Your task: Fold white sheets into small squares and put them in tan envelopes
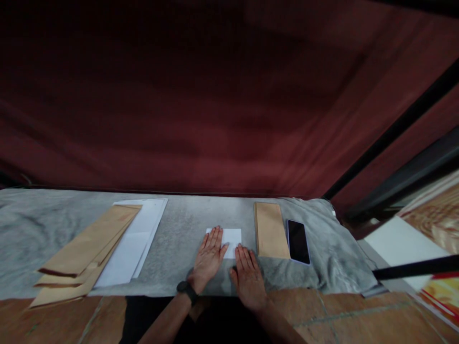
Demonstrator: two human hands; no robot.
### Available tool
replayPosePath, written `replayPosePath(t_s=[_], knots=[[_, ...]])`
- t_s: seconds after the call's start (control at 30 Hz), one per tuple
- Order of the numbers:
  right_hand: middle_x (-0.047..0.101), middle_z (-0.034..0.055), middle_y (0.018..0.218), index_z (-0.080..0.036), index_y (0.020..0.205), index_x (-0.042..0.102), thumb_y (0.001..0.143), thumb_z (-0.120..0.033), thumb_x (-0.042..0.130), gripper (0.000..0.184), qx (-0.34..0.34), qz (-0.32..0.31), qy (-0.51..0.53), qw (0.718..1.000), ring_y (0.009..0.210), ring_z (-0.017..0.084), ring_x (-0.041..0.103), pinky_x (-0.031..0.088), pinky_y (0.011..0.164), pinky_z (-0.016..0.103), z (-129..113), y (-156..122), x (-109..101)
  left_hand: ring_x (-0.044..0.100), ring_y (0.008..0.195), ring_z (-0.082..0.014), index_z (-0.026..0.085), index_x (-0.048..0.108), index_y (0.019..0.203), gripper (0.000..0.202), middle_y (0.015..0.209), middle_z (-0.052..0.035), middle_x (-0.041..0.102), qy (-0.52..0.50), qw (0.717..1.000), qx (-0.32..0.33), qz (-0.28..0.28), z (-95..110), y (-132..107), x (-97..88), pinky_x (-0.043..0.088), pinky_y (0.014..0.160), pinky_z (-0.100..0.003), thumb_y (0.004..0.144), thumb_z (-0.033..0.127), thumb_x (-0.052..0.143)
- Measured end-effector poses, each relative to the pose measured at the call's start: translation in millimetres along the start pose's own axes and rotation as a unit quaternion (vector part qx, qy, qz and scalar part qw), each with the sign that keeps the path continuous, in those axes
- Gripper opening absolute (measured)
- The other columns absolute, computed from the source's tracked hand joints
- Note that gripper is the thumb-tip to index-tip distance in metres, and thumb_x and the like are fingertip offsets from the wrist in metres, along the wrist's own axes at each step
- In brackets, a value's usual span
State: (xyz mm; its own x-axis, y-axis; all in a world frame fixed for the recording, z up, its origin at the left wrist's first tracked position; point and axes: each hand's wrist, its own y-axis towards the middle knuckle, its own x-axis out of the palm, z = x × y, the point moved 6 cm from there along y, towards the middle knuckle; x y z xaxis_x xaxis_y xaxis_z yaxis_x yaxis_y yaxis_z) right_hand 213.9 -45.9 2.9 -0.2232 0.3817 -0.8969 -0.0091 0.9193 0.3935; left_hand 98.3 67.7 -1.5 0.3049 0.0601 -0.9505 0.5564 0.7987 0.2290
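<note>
A small folded sheet of white paper (pixel 232 236) lies flat on the grey cloth in front of me. My left hand (pixel 208 258) rests flat across its left side, fingers stretched forward and thumb out to the right; a black watch is on that wrist. My right hand (pixel 249 277) lies flat at the paper's lower right corner, fingertips on its edge and fingers extended. Neither hand grips anything. Part of the paper is hidden under the hands. Right of it lies a stack of brown envelopes (pixel 271 229).
A phone (pixel 299 241) lies beside the envelope stack. At the left, large brown envelopes (pixel 89 239) overlap white sheets (pixel 134 243). Grey cloth (pixel 179 220) covers the narrow table. A dark red curtain (pixel 215 119) hangs behind it, and a black pole (pixel 390 134) slants at the right.
</note>
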Motion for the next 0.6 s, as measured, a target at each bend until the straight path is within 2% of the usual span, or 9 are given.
replayPosePath(t_s=[0.2, 0.37, 0.53, 0.6], knots=[[0.044, 0.0148, 0.155, -0.011, 0.153, 0.038, 0.1, -0.034, 0.049, 0.058, 0.016, 0.0, 0.003, 1.0, 0.141, 0.027, 0.045, 0.031, 0.121, 0.045, 1, -3, 0, 0.038, 0.146, -0.0282, 0.01, 0.041, 0.151, 0.059, 0.155, -0.0174, 0.043, -0.001, 0.998, -0.057, 0.03, -28, -18, -8.6, 0.03, 0.12, -0.05, 0.1, 0.04, 0.036], [0.048, 0.0149, 0.152, -0.011, 0.149, 0.044, 0.099, -0.033, 0.05, 0.055, 0.028, 0.007, 0.009, 1.0, 0.14, 0.027, 0.046, 0.031, 0.12, 0.046, 1, -1, 4, 0.055, 0.131, -0.0276, 0.014, 0.052, 0.141, 0.05, 0.14, -0.0148, 0.061, -0.113, 0.983, -0.126, 0.071, -40, -19, -17.1, 0.043, 0.11, -0.047, 0.093, 0.028, 0.044], [0.052, 0.0152, 0.149, -0.01, 0.147, 0.046, 0.097, -0.035, 0.052, 0.056, 0.042, 0.022, 0.023, 0.999, 0.138, 0.027, 0.047, 0.031, 0.12, 0.048, 0, 0, 6, 0.067, 0.107, -0.0277, 0.013, 0.059, 0.127, 0.045, 0.114, -0.0136, 0.072, -0.286, 0.918, -0.266, 0.069, -50, -6, -20.1, 0.05, 0.097, -0.044, 0.084, 0.025, 0.054], [0.053, 0.0152, 0.148, -0.011, 0.147, 0.047, 0.097, -0.034, 0.052, 0.056, 0.046, 0.024, 0.025, 0.998, 0.138, 0.028, 0.048, 0.032, 0.119, 0.048, -1, 1, 6, 0.069, 0.091, -0.0258, 0.015, 0.063, 0.118, 0.042, 0.097, -0.0087, 0.074, -0.365, 0.877, -0.306, 0.07, -52, -3, -19.1, 0.053, 0.087, -0.041, 0.077, 0.024, 0.06]])
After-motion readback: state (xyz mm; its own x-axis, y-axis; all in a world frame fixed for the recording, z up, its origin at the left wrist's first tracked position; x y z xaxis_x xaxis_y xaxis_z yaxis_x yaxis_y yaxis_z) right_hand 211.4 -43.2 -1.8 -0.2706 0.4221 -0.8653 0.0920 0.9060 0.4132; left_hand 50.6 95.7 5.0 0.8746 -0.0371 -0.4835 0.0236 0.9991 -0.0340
